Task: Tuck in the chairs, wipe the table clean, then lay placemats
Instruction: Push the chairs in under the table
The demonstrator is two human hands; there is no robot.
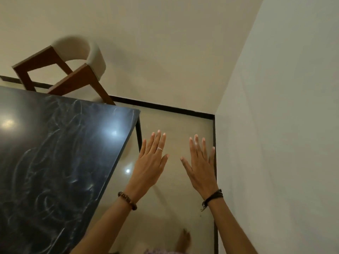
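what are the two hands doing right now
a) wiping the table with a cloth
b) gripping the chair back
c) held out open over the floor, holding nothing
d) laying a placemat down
c: the left hand and right hand are both spread with straight fingers above the floor, beside the dark table, apart from the chair.

the dark marble table [55,153] (white-veined, glossy) stands on the beige floor [170,125]; a chair [77,66] stands at its far edge.
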